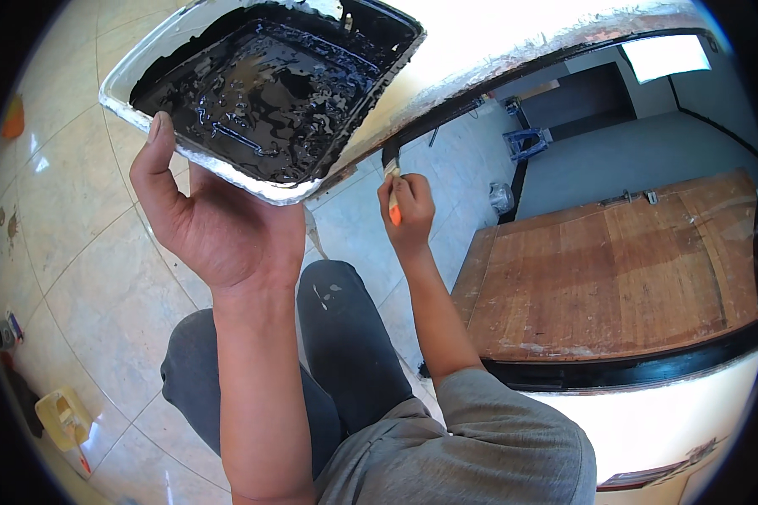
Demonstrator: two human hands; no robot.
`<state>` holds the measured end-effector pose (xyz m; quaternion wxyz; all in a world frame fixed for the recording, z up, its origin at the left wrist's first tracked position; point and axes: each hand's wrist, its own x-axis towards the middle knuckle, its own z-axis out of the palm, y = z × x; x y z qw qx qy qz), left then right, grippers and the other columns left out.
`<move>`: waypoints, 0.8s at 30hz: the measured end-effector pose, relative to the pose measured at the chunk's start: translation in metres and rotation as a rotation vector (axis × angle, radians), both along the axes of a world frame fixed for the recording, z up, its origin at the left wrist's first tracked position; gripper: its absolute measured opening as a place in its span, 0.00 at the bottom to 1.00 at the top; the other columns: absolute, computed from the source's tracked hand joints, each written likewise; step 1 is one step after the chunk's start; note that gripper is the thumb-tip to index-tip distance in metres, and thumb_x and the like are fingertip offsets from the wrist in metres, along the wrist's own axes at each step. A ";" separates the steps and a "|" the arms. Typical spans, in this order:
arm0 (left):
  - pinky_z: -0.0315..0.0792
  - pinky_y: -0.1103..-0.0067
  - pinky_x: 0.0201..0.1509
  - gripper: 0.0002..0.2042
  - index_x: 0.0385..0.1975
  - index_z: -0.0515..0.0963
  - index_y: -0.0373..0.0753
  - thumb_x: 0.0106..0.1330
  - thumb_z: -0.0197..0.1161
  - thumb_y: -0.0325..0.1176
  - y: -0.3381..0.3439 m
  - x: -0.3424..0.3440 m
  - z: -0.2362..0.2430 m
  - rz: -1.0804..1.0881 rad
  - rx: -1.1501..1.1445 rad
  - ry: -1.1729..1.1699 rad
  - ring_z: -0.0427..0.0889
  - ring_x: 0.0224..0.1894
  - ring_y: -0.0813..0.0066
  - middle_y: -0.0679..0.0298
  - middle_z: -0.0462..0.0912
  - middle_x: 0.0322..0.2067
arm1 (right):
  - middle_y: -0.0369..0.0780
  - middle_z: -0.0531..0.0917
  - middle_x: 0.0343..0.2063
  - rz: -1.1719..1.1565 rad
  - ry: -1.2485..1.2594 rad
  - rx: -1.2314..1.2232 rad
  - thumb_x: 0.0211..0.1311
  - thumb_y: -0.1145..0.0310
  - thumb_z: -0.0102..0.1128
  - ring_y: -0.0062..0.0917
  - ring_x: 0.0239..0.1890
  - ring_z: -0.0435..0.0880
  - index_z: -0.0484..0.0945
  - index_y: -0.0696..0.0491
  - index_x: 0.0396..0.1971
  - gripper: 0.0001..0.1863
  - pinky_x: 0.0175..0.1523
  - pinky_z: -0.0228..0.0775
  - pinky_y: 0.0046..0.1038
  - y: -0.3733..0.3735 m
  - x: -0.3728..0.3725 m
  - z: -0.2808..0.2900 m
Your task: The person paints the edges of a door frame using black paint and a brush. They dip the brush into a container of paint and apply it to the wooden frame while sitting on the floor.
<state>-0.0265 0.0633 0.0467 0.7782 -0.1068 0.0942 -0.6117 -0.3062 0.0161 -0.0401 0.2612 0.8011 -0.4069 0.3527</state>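
My left hand point(227, 231) supports a white plastic tub point(227, 174) from below, its thumb pressed on the near rim. Glossy black paint point(261, 101) lies in the tub and coats its inner walls. In my right hand point(409, 210) is a paintbrush point(392, 167) with an orange-tipped handle, the fingers closed round it. The brush's dark bristles meet the black door frame point(446, 116) near its lower end, just right of the tub. I cannot make out the exact spot where the bristles touch.
A brown wooden door point(598, 269) stands open at right. Through the doorway are a blue object point(526, 145) and a clear plastic bag point(501, 198). On the tiled floor point(84, 278) at left stand a yellow cut-open container point(63, 418) and an orange item point(13, 118).
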 end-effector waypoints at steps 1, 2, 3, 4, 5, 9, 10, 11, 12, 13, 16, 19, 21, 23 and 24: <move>0.63 0.61 0.77 0.30 0.66 0.74 0.39 0.68 0.64 0.51 -0.001 -0.002 0.001 0.008 0.023 -0.006 0.75 0.67 0.60 0.58 0.78 0.64 | 0.43 0.79 0.29 -0.048 0.041 0.050 0.58 0.82 0.72 0.36 0.28 0.79 0.79 0.61 0.30 0.08 0.28 0.71 0.32 -0.001 -0.010 -0.005; 0.63 0.61 0.77 0.30 0.66 0.74 0.39 0.68 0.64 0.51 -0.002 -0.003 0.003 0.014 0.020 -0.014 0.75 0.67 0.60 0.58 0.78 0.64 | 0.44 0.79 0.30 -0.066 0.042 0.050 0.58 0.83 0.72 0.36 0.28 0.79 0.78 0.60 0.29 0.08 0.28 0.71 0.32 0.004 -0.006 -0.005; 0.63 0.61 0.77 0.30 0.66 0.74 0.39 0.68 0.64 0.51 -0.001 -0.004 0.005 0.027 0.035 -0.005 0.75 0.67 0.61 0.58 0.78 0.64 | 0.44 0.79 0.30 -0.060 0.035 0.047 0.58 0.83 0.72 0.36 0.28 0.79 0.78 0.60 0.29 0.08 0.28 0.71 0.32 0.005 -0.003 -0.004; 0.63 0.61 0.78 0.31 0.66 0.74 0.39 0.68 0.65 0.51 -0.002 -0.005 0.007 0.039 0.050 0.005 0.74 0.67 0.61 0.57 0.78 0.64 | 0.44 0.79 0.29 -0.048 -0.013 0.028 0.58 0.83 0.72 0.36 0.28 0.79 0.78 0.60 0.29 0.08 0.29 0.71 0.32 0.006 0.000 0.000; 0.63 0.61 0.78 0.31 0.66 0.74 0.39 0.68 0.65 0.51 -0.001 -0.004 0.007 0.035 0.053 0.000 0.74 0.67 0.61 0.57 0.78 0.64 | 0.44 0.78 0.29 -0.047 -0.058 0.014 0.58 0.83 0.72 0.37 0.28 0.79 0.78 0.60 0.29 0.08 0.29 0.71 0.33 0.011 0.004 0.005; 0.63 0.61 0.77 0.30 0.66 0.75 0.39 0.68 0.65 0.51 0.001 -0.003 0.006 0.013 0.013 -0.009 0.74 0.68 0.61 0.58 0.78 0.64 | 0.44 0.79 0.29 -0.106 -0.067 0.083 0.59 0.82 0.72 0.36 0.27 0.79 0.78 0.61 0.29 0.08 0.30 0.72 0.33 0.002 -0.001 0.001; 0.63 0.62 0.77 0.30 0.66 0.75 0.40 0.68 0.65 0.51 0.001 -0.003 0.006 0.008 0.005 -0.015 0.74 0.68 0.62 0.58 0.78 0.64 | 0.43 0.78 0.28 -0.084 -0.040 0.082 0.59 0.81 0.72 0.36 0.27 0.79 0.79 0.60 0.30 0.08 0.30 0.71 0.34 0.002 -0.005 -0.004; 0.63 0.62 0.77 0.30 0.66 0.75 0.40 0.68 0.65 0.51 0.001 -0.004 0.007 0.011 0.004 -0.018 0.74 0.68 0.62 0.58 0.78 0.64 | 0.43 0.78 0.28 -0.081 -0.044 0.081 0.59 0.81 0.72 0.36 0.27 0.79 0.79 0.60 0.30 0.08 0.30 0.71 0.34 0.004 0.000 -0.001; 0.63 0.62 0.77 0.30 0.66 0.75 0.40 0.68 0.65 0.51 0.001 -0.005 0.010 0.025 0.035 -0.013 0.74 0.68 0.62 0.59 0.78 0.64 | 0.45 0.79 0.29 -0.073 -0.090 0.073 0.59 0.82 0.71 0.37 0.27 0.79 0.80 0.61 0.31 0.07 0.31 0.72 0.33 0.008 0.004 0.004; 0.63 0.62 0.77 0.30 0.66 0.75 0.40 0.68 0.65 0.52 0.000 -0.005 0.011 0.039 0.067 -0.008 0.74 0.68 0.62 0.59 0.78 0.64 | 0.46 0.79 0.29 -0.065 -0.137 0.065 0.59 0.82 0.71 0.37 0.27 0.80 0.81 0.61 0.32 0.06 0.32 0.72 0.33 0.010 0.009 0.007; 0.62 0.61 0.78 0.30 0.65 0.76 0.41 0.68 0.64 0.52 0.000 -0.005 0.009 0.041 0.042 -0.038 0.74 0.68 0.62 0.59 0.79 0.64 | 0.46 0.79 0.28 -0.062 -0.130 0.003 0.59 0.82 0.71 0.37 0.26 0.80 0.81 0.62 0.32 0.06 0.32 0.72 0.33 0.004 0.012 0.010; 0.62 0.61 0.78 0.30 0.66 0.75 0.41 0.68 0.64 0.52 0.001 -0.006 0.010 0.018 0.038 -0.016 0.74 0.68 0.62 0.58 0.78 0.64 | 0.43 0.79 0.30 -0.093 -0.055 0.071 0.58 0.81 0.72 0.36 0.27 0.79 0.80 0.61 0.30 0.07 0.29 0.71 0.34 0.003 -0.001 -0.006; 0.62 0.61 0.78 0.30 0.66 0.75 0.41 0.68 0.64 0.52 0.002 -0.003 0.011 0.032 0.045 -0.027 0.74 0.68 0.62 0.59 0.78 0.65 | 0.44 0.79 0.30 -0.078 -0.107 0.094 0.59 0.82 0.72 0.35 0.28 0.80 0.81 0.61 0.32 0.06 0.30 0.72 0.32 0.006 0.009 0.000; 0.62 0.61 0.78 0.31 0.66 0.75 0.41 0.68 0.64 0.52 0.003 -0.002 0.010 0.037 0.053 -0.035 0.74 0.68 0.62 0.59 0.78 0.65 | 0.43 0.79 0.31 -0.042 -0.159 0.001 0.59 0.82 0.72 0.34 0.30 0.82 0.82 0.60 0.37 0.08 0.31 0.74 0.31 0.007 0.017 0.009; 0.62 0.60 0.78 0.31 0.66 0.75 0.41 0.68 0.64 0.53 0.003 -0.002 0.009 0.034 0.034 -0.041 0.74 0.68 0.62 0.59 0.78 0.65 | 0.43 0.79 0.31 -0.046 -0.160 0.000 0.59 0.82 0.72 0.34 0.30 0.82 0.82 0.60 0.37 0.08 0.31 0.74 0.31 0.003 0.017 0.009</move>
